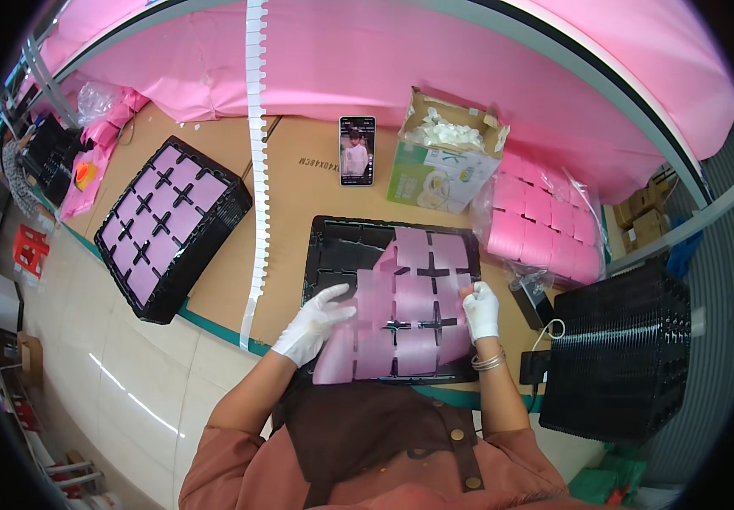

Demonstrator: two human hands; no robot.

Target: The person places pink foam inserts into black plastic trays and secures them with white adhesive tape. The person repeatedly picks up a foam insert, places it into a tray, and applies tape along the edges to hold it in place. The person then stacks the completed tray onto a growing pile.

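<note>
In front of me lies a black plastic tray with shallow compartments. A thin, pale pink foam sheet with cross-shaped cut-outs lies over it, askew, its left part bent and raised. The tray's upper left compartments show bare. My left hand, in a white glove, is at the sheet's left edge with fingers stretched out and apart. At the sheet's right edge my right hand, also gloved, has its fingers closed in a pinch on the sheet.
A stack of black trays with pink sheets stands left; more stacked black trays stand right. Behind are a phone, a carton of white pieces and bagged pink sheets. A white notched strip crosses the table.
</note>
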